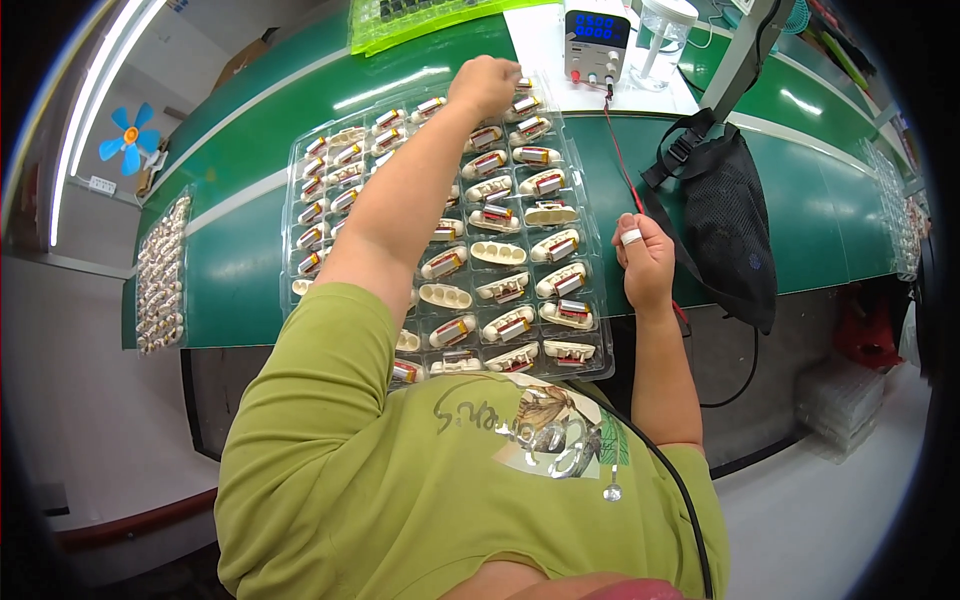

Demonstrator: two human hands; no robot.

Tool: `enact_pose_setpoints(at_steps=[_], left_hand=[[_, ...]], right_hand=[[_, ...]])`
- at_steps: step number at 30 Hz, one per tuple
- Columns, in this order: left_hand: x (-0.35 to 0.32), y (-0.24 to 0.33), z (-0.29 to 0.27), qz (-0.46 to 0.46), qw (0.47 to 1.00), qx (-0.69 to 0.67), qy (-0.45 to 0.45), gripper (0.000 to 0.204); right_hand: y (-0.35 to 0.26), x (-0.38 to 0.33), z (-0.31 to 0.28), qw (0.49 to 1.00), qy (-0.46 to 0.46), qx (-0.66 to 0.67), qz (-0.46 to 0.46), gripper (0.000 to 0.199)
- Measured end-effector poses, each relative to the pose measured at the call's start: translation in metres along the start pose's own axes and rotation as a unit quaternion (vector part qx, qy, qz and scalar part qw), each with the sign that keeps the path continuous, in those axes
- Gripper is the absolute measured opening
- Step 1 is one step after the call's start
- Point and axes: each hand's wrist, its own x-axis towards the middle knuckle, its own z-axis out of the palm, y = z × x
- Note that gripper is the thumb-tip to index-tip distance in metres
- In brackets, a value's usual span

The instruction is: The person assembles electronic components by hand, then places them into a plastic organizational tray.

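A large clear plastic tray (588, 330) lies before me, its many cells holding cream oval cases, most with a small silver battery cell and red board on top. My left hand (487, 86) reaches to the tray's far edge, its fingers closed by a case (524, 84) there; whether they grip it is hidden. To the right of the tray my right hand (645, 258) is closed around a red test lead (637, 198), with a white band on one finger. The lead runs up to a small power supply (597, 38) with a blue lit display.
A black mesh bag (728, 215) hangs over the table's front edge at the right. At the back stand a clear jar (660, 45) and a lime-green tray (430, 28). Another filled tray (163, 275) lies far left. A metal post (748, 60) rises back right.
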Motion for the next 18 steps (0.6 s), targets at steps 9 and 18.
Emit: enact_pose_setpoints(at_steps=[9, 18], left_hand=[[-0.014, -0.032, -0.033, -0.009, 0.986, 0.145, -0.085, 0.021], [-0.097, 0.049, -0.047, -0.149, 0.792, -0.551, -0.218, 0.047]], right_hand=[[0.005, 0.0, 0.006, 0.997, -0.005, -0.057, -0.048, 0.032], [0.008, -0.003, 0.001, 0.997, -0.002, -0.058, -0.058, 0.033]])
